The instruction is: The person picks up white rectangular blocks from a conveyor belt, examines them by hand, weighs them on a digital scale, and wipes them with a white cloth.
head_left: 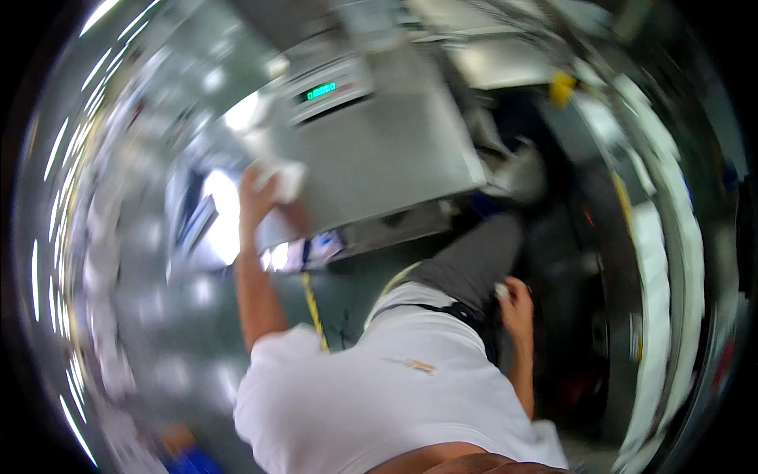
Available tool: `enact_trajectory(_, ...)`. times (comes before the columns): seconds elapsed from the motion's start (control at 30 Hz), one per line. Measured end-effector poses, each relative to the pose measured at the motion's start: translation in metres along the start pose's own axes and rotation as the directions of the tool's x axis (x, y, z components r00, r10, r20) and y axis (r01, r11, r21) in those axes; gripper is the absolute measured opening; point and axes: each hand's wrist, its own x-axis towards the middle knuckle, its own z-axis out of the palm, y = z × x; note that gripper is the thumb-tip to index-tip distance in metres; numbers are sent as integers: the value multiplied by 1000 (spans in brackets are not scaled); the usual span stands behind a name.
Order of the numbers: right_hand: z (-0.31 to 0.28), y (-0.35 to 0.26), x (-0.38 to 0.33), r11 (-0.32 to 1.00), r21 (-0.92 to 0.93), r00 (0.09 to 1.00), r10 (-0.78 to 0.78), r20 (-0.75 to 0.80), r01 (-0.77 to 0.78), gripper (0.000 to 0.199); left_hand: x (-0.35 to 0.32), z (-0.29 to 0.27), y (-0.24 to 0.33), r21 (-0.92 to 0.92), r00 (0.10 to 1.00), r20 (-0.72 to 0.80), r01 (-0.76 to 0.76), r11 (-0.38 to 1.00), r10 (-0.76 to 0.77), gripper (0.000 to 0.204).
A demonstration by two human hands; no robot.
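My left hand [257,197] is at the left edge of a steel table [387,142], its fingers curled around a soft-looking white thing [288,180]. Blur hides what kind of thing that is. Just beyond it on the tabletop stands a digital scale [332,88] with a green lit display. My right hand [517,308] hangs low beside my right thigh, away from the table. Its fingers are bent, and a small white piece [501,291] shows at the fingertips, too small to name.
A long machine or conveyor with a row of white items [651,276] runs along the right. A yellow part [562,88] sits at its far end. Yellow floor tape [313,308] lies below the table. Bright reflective surfaces fill the left. A blue object [193,460] is at lower left.
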Motion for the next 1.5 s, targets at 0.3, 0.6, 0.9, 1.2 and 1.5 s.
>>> enact_trajectory(0.3,55,-76,33,982,49,967,-187,171,181,31,12,-12,62,-228,837,508,358,906,-202,79)
enact_trajectory(0.6,31,-117,29,945,315,973,-144,180,82,53,-38,-4,258,-426,890,438,83,901,125,71)
enact_trajectory(0.9,-37,-170,-23,814,444,896,-196,-399,375,48,-140,123,449,-884,392,466,184,429,793,85)
enact_trajectory(1.2,-88,-149,-100,820,369,661,-16,-750,438,30,-219,151,534,-826,205,222,560,72,953,68)
enact_trajectory(1.5,-101,-143,-92,854,190,582,-152,-799,485,34,-220,143,531,-958,153,-187,191,-214,970,76)
